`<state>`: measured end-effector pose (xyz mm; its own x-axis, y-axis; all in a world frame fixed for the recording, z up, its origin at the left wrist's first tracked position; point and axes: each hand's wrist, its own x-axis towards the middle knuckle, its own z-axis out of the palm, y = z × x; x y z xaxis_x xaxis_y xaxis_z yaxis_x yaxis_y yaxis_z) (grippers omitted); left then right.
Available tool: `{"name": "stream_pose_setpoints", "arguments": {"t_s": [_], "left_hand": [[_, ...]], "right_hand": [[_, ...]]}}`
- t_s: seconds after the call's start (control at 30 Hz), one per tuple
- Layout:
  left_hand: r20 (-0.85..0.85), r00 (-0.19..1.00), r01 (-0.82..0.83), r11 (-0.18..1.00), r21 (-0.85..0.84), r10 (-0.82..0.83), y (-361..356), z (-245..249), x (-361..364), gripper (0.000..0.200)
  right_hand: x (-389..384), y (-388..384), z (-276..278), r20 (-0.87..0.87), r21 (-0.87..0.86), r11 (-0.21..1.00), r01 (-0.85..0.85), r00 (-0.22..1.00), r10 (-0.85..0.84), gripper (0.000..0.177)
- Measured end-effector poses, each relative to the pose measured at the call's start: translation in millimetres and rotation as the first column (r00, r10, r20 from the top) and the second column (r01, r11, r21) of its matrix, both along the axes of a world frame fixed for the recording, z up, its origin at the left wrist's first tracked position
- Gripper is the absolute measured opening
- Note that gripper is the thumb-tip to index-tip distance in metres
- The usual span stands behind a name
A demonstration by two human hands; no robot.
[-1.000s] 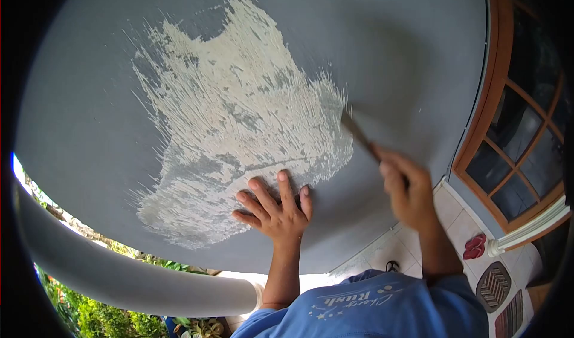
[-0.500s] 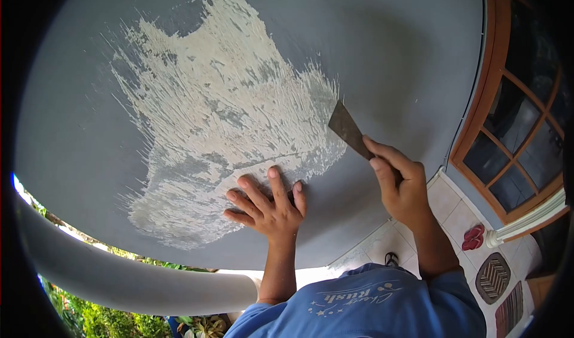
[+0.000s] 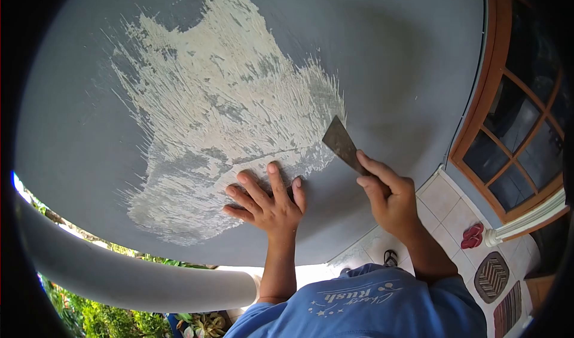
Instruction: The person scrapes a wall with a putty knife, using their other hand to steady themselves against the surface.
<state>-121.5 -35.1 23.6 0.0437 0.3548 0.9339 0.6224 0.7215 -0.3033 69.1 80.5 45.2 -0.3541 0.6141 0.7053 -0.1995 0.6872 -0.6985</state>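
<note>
My right hand [image 3: 391, 197] grips a putty knife [image 3: 342, 145], its thumb and index finger along the tool. The blade's end lies at the right edge of a scraped, whitish patch [image 3: 209, 99] on the grey wall [image 3: 382, 57]. Bare plaster shows there with many streaky scratch marks. Pressed flat on the lower part of the patch is my left hand [image 3: 272, 203], fingers spread and holding nothing. A thin crack-like line runs just above its fingertips.
To the right stands a wood-framed window [image 3: 514, 129]. Red slippers [image 3: 472, 235] and a patterned mat [image 3: 492, 277] lie on the tiled floor [image 3: 445, 209]. A grey rounded column [image 3: 137, 281] and green plants [image 3: 113, 320] are at lower left.
My right hand and the putty knife have moved down and slightly left along the patch's right edge. My left hand stays at the same spot on the wall.
</note>
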Motion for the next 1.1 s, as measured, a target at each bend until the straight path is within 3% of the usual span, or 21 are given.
{"name": "stream_pose_setpoints", "arguments": {"t_s": [0.07, 0.13, 0.23, 0.27, 0.33, 0.47, 0.57, 0.63, 0.8, 0.9, 1.0, 1.1], "left_hand": [[-0.009, 1.000, -0.006, 1.000, 0.000, 0.006, -0.6, -0.7, 0.3, 0.063], [-0.004, 1.000, -0.012, 1.000, -0.015, 0.012, -2.0, -1.8, 1.4, 0.063], [0.003, 1.000, -0.004, 1.000, -0.017, 0.004, -3.4, -1.4, 1.2, 0.063], [0.010, 1.000, 0.003, 1.000, -0.007, -0.003, -1.6, -1.6, 1.0, 0.063], [0.002, 1.000, 0.003, 1.000, 0.004, -0.003, 1.0, -0.7, 1.2, 0.063], [0.014, 1.000, -0.001, 1.000, -0.026, 0.001, -5.3, -2.2, 1.1, 0.063], [0.018, 1.000, -0.004, 1.000, -0.029, 0.005, -3.0, -1.8, 4.0, 0.064], [0.015, 1.000, -0.004, 1.000, -0.017, 0.005, -1.1, -1.0, 2.4, 0.064], [0.011, 1.000, -0.001, 1.000, -0.029, 0.002, -3.1, -1.2, 1.5, 0.063], [0.038, 0.999, 0.011, 1.000, -0.016, -0.010, -4.1, -5.9, 1.8, 0.062], [0.017, 1.000, 0.015, 1.000, -0.003, -0.015, 1.2, 0.1, 0.5, 0.062], [0.015, 1.000, 0.016, 1.000, -0.026, -0.016, -4.2, -1.0, 3.6, 0.062]], "right_hand": [[-8.6, 8.8, -0.4, -0.081, 0.061, 0.995, 0.073, 0.994, -0.068, 0.030], [-1.0, 21.2, 30.4, -0.002, -0.186, 0.982, -0.007, 1.000, 0.007, 0.030], [0.2, 21.0, 25.7, -0.010, -0.203, 0.979, -0.020, 1.000, 0.018, 0.028], [-3.3, 14.4, 9.9, -0.040, -0.084, 0.996, 0.008, 0.999, -0.011, 0.028], [-7.3, 0.0, -2.0, -0.075, -0.013, 0.999, -0.031, 0.997, 0.030, 0.028], [4.0, 10.3, 18.0, 0.015, -0.255, 0.962, -0.094, 0.995, 0.101, 0.029], [-0.4, 6.2, 11.2, -0.068, -0.124, 0.992, -0.021, 0.998, 0.012, 0.027], [-2.8, 0.9, 5.1, -0.012, -0.101, 0.995, -0.004, 1.000, 0.003, 0.027], [-0.2, 8.0, 23.9, -0.028, -0.267, 0.962, -0.060, 0.998, 0.055, 0.028], [-6.8, -4.3, 6.8, -0.109, -0.149, 0.988, -0.045, 0.994, 0.029, 0.028], [-13.3, 3.4, 8.2, -0.038, -0.078, 0.997, 0.005, 0.999, -0.008, 0.028], [-5.3, 5.1, 22.0, -0.054, -0.285, 0.954, -0.089, 0.996, 0.077, 0.029]]}}
